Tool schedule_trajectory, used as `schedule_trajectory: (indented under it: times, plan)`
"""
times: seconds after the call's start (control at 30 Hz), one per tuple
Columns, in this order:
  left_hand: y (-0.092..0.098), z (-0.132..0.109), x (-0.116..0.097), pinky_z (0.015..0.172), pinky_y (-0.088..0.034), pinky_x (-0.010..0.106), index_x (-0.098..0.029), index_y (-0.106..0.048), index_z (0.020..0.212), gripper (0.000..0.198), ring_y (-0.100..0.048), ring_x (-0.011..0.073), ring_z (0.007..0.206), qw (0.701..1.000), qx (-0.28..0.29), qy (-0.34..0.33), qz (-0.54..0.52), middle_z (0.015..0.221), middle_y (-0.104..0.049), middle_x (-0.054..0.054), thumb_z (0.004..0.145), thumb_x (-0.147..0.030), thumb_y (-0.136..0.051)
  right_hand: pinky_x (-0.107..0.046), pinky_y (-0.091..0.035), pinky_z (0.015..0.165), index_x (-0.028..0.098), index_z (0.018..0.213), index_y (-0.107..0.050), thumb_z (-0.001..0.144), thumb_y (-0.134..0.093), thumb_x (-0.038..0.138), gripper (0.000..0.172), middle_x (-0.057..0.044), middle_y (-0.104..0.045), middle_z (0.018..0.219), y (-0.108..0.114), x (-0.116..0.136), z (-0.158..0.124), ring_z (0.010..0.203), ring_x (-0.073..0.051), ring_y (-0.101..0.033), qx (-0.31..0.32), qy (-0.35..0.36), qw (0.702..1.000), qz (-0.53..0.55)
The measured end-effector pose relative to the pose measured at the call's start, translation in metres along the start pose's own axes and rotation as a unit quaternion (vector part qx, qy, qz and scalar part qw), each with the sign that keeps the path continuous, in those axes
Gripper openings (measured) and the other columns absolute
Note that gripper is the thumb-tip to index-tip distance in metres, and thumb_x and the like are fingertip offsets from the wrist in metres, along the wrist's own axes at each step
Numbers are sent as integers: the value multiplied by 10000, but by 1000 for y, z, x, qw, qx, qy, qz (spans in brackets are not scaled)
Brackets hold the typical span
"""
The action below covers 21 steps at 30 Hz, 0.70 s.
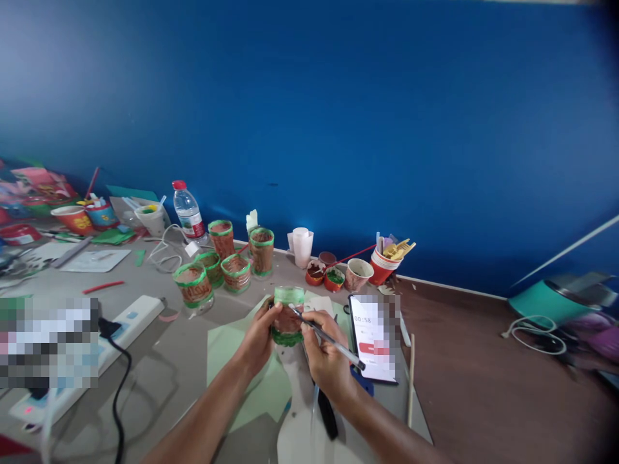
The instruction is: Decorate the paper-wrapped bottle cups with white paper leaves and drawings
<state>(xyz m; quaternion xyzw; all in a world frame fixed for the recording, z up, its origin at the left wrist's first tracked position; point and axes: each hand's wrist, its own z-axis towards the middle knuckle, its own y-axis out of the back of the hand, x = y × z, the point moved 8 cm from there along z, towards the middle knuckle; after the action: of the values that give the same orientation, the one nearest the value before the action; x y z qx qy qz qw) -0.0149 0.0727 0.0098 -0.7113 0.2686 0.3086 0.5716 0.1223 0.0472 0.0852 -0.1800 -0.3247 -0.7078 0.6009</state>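
Observation:
My left hand [262, 332] grips the left side of a clear cup [289, 317] with green bands at its top and bottom and reddish-brown colouring between. In my right hand [326, 348] is a slim pen [338, 345], its tip at the cup's front side; the fingertips lie close to the cup's right edge. Below the cup, light green paper [227, 354] and a white sheet [300, 419] lie on the table. A phone [373, 338] showing a timer lies to the right of my right hand.
Several green-and-brown cups [194, 287] stand behind to the left, near a water bottle [187, 212]. Small paint cups [334, 278] and a cup of yellow utensils [384, 265] line the wall. A power strip [120, 328] lies left, a black-handled tool [327, 412] in front.

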Motion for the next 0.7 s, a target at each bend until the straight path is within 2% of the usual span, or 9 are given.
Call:
schedule_trajectory:
  times: [0.43,0.7]
  plan:
    - [2,0,1,679,-491,246,-166,-644,830,317,-642,156,702,1000,2,-2,26,716,-687,0,646,-372,-800,-300,-545,746,205,983,-591,896,-479,123,164,-53,-660,875,0,-1,2,834,-174,-659,-6,-11,1000,-27]
    - [-2,-1,-3,686,-501,268,-159,-654,783,294,-653,166,675,999,-5,-11,37,765,-721,33,645,-380,-789,-297,-544,750,196,963,-602,895,-481,136,151,-58,-672,864,2,-1,3,823,-173,-664,-11,-10,999,-43]
